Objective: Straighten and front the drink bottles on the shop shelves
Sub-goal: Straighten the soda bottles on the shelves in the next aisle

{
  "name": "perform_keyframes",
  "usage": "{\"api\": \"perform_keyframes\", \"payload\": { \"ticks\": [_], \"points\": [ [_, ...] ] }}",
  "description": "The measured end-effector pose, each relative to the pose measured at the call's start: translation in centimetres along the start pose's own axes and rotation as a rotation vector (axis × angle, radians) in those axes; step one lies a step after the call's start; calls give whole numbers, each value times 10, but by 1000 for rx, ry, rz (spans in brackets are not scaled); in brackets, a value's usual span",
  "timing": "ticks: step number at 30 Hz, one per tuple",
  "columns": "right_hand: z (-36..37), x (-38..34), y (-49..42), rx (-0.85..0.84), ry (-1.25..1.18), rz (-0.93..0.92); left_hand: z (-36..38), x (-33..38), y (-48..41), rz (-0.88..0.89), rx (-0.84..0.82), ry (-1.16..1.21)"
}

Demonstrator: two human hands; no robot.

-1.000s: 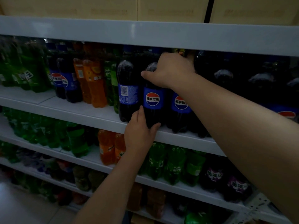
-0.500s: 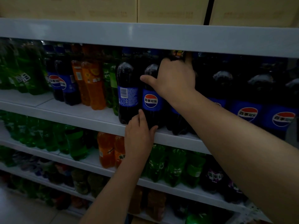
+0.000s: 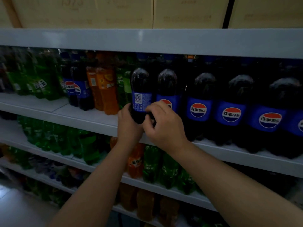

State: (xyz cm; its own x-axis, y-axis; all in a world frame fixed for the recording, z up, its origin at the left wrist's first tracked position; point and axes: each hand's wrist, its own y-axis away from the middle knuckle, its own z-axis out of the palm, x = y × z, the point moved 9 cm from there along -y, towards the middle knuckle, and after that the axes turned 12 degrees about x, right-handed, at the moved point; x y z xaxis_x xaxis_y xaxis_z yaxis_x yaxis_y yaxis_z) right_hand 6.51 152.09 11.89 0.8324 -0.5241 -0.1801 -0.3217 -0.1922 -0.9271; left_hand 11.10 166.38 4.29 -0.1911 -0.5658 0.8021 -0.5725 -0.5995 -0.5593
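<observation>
On the shelf (image 3: 91,115), left hand (image 3: 129,123) and right hand (image 3: 164,126) tight round cola bottle (image 3: 141,82), base hidden.

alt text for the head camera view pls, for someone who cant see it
A person's left hand and right hand grip the lower part of a cola bottle turned barcode-out on a white shelf. To its right, a row of cola bottles shows logos forward; orange bottles and green bottles stand to its left.
</observation>
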Motion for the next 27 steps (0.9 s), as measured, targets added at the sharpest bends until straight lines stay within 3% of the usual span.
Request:
{"api": "perform_keyframes", "payload": {
  "ticks": [6,11,13,16,18,20,22,27],
  "points": [
    [29,19,17,-97,-27,293,1,-18,-12,-53,-160,79],
    [52,23,35,-132,-85,498,2,-26,-23,-128,-574,235],
    [61,21,41,-136,-114,579,-3,-18,-24,-51,-665,170],
    [67,19,46,-95,-179,694,-14,-9,-27,179,-495,-78],
    [66,21,48,-49,-270,771,-23,-7,-23,151,-312,-98],
    [60,23,48,20,-364,823,-21,-4,-15,126,-254,-47],
    [53,23,47,72,-417,825,-17,-3,-14,118,-248,-30],
    [50,23,50,93,-455,804,0,-10,-13,114,-409,-19]
  ]
}}
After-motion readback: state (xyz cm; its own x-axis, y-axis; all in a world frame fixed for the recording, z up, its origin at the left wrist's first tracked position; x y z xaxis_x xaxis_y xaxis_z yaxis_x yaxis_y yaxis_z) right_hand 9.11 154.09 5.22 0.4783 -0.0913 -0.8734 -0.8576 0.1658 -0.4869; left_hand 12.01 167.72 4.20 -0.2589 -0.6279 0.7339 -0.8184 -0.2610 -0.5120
